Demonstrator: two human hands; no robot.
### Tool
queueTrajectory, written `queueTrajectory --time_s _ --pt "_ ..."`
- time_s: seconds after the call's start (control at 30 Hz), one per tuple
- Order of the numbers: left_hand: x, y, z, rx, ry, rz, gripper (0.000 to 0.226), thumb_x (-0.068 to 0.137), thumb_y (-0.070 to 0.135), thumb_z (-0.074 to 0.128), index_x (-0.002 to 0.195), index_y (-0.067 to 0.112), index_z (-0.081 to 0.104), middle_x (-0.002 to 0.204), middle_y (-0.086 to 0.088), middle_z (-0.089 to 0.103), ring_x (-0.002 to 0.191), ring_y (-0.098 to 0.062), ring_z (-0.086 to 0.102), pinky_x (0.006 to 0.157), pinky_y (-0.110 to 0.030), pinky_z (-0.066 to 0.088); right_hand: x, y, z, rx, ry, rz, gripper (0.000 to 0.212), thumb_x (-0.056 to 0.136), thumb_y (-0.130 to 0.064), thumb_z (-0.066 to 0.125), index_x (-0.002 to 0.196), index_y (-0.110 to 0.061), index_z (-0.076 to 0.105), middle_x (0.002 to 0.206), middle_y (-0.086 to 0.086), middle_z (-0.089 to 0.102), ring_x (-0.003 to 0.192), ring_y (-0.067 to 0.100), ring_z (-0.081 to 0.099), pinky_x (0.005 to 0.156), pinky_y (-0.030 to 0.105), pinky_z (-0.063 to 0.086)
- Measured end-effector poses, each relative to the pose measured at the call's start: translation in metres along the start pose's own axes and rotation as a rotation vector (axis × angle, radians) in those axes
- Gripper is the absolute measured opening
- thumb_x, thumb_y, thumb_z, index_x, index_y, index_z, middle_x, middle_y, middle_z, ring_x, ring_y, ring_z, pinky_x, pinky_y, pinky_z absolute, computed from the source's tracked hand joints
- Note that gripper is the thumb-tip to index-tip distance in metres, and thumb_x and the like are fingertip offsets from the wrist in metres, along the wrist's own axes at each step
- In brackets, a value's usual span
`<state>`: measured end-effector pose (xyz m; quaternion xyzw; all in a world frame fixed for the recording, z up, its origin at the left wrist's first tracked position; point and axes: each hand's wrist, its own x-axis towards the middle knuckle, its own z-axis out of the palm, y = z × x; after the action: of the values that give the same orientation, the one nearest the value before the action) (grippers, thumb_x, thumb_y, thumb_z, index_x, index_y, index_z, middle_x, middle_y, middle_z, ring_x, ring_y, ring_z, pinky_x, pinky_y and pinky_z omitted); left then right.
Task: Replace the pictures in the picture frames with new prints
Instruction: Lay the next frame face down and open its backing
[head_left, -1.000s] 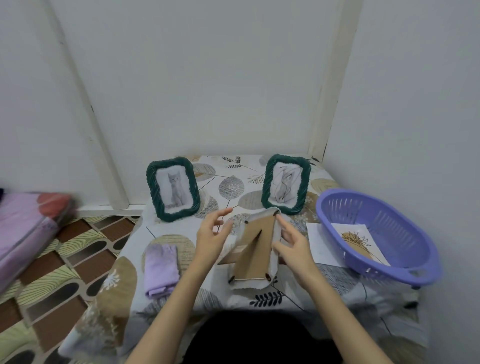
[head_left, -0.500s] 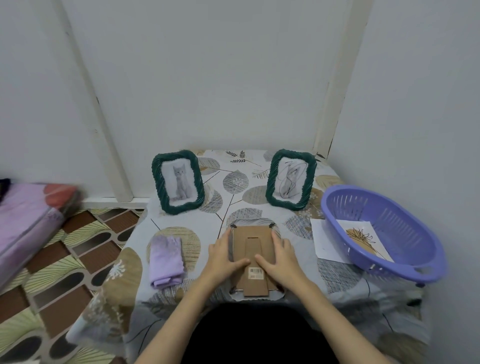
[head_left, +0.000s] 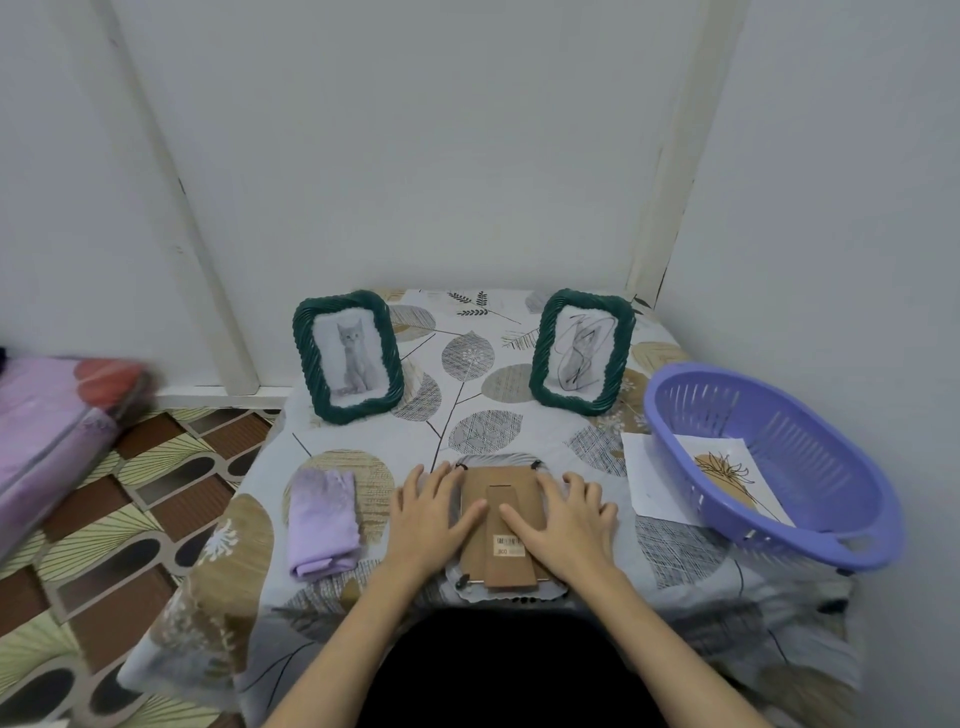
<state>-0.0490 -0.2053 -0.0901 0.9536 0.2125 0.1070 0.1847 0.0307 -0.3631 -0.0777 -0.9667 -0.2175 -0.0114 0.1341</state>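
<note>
A white picture frame (head_left: 506, 564) lies face down near the table's front edge, its brown cardboard back and stand facing up. My left hand (head_left: 431, 514) rests flat on its left side and my right hand (head_left: 563, 517) on its right side, fingers spread, thumbs on the cardboard. Two green rope-edged frames stand at the back: the left frame (head_left: 347, 356) shows a grey cat, the right frame (head_left: 581, 351) shows a line drawing. A print with a plant drawing (head_left: 735, 475) lies in the purple basket (head_left: 810, 519), and a white sheet (head_left: 647, 475) sticks out beneath it.
A folded lilac cloth (head_left: 322, 519) lies left of the face-down frame. The table (head_left: 467, 410) wears a leaf-patterned cover and stands in a white wall corner. Patterned floor and a pink bundle (head_left: 57, 415) are at the left.
One second ago the white frame was held up on edge between both hands. It came down flat, back up, and both hands now press on it with fingers spread wider.
</note>
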Motion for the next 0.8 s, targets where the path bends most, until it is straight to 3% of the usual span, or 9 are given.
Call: queueTrajectory --time_s 0.2,0.3,0.4,0.47,0.53,0.63,0.73,0.8 --pt "0.008 0.000 0.001 0.132 0.053 0.050 0.103 0.063 0.087 -0.008 0.130 0.032 0.047 0.140 0.005 0.044 0.137 -0.025 0.025 0.108 -0.046 0.017 0.007 -0.002 0.000 -0.063 0.026 -0.036 0.095 0.059 -0.085 0.006 0.131 -0.035 0.040 0.125 0.000 0.042 0.114 0.024 0.035 0.090 0.043 0.029" --pt "0.012 0.000 0.001 0.185 0.009 0.056 0.081 0.075 0.075 0.011 0.125 0.028 0.054 0.133 0.002 0.052 0.131 -0.029 0.036 0.105 -0.049 0.025 0.010 -0.003 0.001 -0.084 0.023 -0.058 0.095 0.059 -0.085 0.006 0.132 -0.033 0.041 0.123 0.001 0.044 0.113 0.024 0.036 0.089 0.044 0.028" --pt "0.012 0.000 0.001 0.254 0.035 0.079 0.061 0.079 0.065 0.028 0.107 0.025 0.066 0.110 0.000 0.065 0.108 -0.029 0.058 0.089 -0.047 0.045 0.015 -0.003 0.001 -0.118 0.003 -0.080 0.096 0.060 -0.084 0.006 0.134 -0.032 0.039 0.123 0.003 0.043 0.115 0.024 0.034 0.090 0.044 0.026" --pt "0.012 0.000 0.002 0.307 0.050 0.083 0.056 0.079 0.063 0.030 0.102 0.027 0.068 0.102 0.002 0.067 0.099 -0.026 0.062 0.081 -0.043 0.050 0.017 -0.002 0.001 -0.134 -0.012 -0.092 0.098 0.058 -0.085 0.005 0.135 -0.033 0.038 0.124 0.004 0.042 0.116 0.024 0.034 0.091 0.045 0.026" --pt "0.014 -0.002 0.004 0.324 0.049 0.103 0.057 0.078 0.063 0.030 0.101 0.028 0.069 0.101 0.002 0.067 0.096 -0.025 0.063 0.082 -0.041 0.049 0.019 0.000 0.000 -0.137 -0.028 -0.100 0.099 0.057 -0.086 0.005 0.135 -0.034 0.038 0.124 0.004 0.042 0.116 0.024 0.033 0.092 0.046 0.026" --pt "0.021 -0.007 0.008 0.305 0.060 0.128 0.061 0.076 0.066 0.030 0.104 0.027 0.069 0.101 -0.001 0.067 0.097 -0.026 0.061 0.087 -0.038 0.035 0.022 0.001 -0.001 -0.129 -0.038 -0.115 0.098 0.056 -0.089 0.009 0.133 -0.036 0.039 0.120 0.003 0.043 0.116 0.024 0.034 0.092 0.046 0.027" --pt "0.027 -0.012 0.009 0.218 0.066 0.165 0.077 0.072 0.074 0.023 0.120 0.027 0.060 0.117 -0.002 0.059 0.114 -0.028 0.050 0.094 -0.042 0.036 0.026 0.004 -0.002 -0.121 -0.066 -0.125 0.097 0.055 -0.091 0.012 0.132 -0.037 0.038 0.116 0.002 0.042 0.114 0.023 0.035 0.093 0.044 0.027" --pt "0.029 -0.013 0.004 0.166 0.003 0.156 0.099 0.062 0.088 0.008 0.133 0.031 0.047 0.128 0.000 0.047 0.126 -0.027 0.036 0.101 -0.039 0.026 0.028 0.005 -0.002 -0.109 -0.080 -0.126 0.099 0.053 -0.092 0.012 0.133 -0.037 0.037 0.115 0.002 0.041 0.113 0.023 0.035 0.093 0.044 0.026"
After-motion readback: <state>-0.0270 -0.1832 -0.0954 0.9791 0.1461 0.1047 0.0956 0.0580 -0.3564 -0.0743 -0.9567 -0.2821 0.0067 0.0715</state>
